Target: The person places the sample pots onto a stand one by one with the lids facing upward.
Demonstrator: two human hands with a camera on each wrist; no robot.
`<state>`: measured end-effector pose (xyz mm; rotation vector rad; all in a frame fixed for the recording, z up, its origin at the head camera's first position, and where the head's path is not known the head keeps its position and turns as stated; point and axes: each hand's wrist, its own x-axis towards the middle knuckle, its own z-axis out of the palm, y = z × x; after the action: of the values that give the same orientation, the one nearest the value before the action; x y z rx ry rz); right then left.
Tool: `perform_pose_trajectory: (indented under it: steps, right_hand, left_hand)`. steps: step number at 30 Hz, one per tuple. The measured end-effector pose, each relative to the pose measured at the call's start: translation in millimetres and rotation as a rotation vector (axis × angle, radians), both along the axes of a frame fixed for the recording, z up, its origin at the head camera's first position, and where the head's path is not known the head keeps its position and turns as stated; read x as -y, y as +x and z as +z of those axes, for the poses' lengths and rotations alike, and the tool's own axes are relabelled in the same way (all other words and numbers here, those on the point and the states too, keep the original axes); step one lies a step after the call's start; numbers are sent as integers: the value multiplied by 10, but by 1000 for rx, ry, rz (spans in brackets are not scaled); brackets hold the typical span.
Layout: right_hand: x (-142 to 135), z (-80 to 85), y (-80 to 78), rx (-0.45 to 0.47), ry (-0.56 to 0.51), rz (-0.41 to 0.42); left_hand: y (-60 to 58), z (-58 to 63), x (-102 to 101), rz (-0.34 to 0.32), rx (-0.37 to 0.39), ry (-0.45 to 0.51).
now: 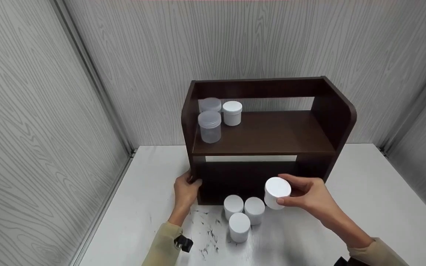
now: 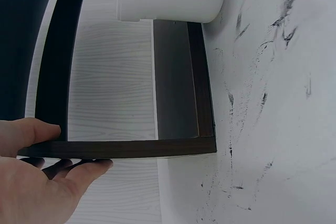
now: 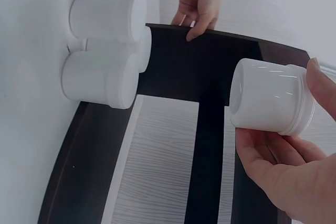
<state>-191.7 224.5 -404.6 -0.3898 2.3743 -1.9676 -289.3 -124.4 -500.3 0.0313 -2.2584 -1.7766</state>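
A white lidded jar [image 1: 277,193] is pinched between the thumb and fingers of my right hand [image 1: 313,195], raised in front of the shelf's lower opening. In the right wrist view the jar [image 3: 270,98] lies sideways across the picture, its lid toward the thumb. My left hand [image 1: 186,190] grips the left side panel of the dark brown shelf [image 1: 264,133]; the left wrist view shows thumb and fingers on either side of that panel [image 2: 131,149]. Three more white jars, the front one [image 1: 239,227] nearest me, stand grouped on the table before the shelf.
On the upper shelf board, at the left, stand two translucent jars, the front one [image 1: 210,127] nearer the edge, and a white jar [image 1: 232,113]. Dark scuff marks [image 1: 210,234] streak the white table [image 1: 142,192]. Grey wood-patterned walls [image 1: 142,66] enclose the table.
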Motion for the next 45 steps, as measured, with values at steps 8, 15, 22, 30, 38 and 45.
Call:
perform_pose_trajectory:
  steps: [8, 15, 22, 30, 38, 45]
  right_hand:
    - [20, 163, -35, 34, -22, -3]
    - [59, 348, -97, -20, 8, -32]
    - [99, 505, -207, -53, 15, -42]
    - [149, 704, -361, -97, 12, -46]
    - [196, 901, -629, -102, -17, -49]
    - [199, 1025, -918, -105, 5, -78]
  left_hand:
    - [7, -7, 12, 2, 0, -24]
    - [4, -5, 11, 5, 1, -25]
    - [-11, -12, 20, 10, 5, -24]
    - [-18, -4, 10, -7, -4, 5]
    - [0, 21, 9, -29, -9, 16]
    - [-7, 18, 5, -19, -2, 9]
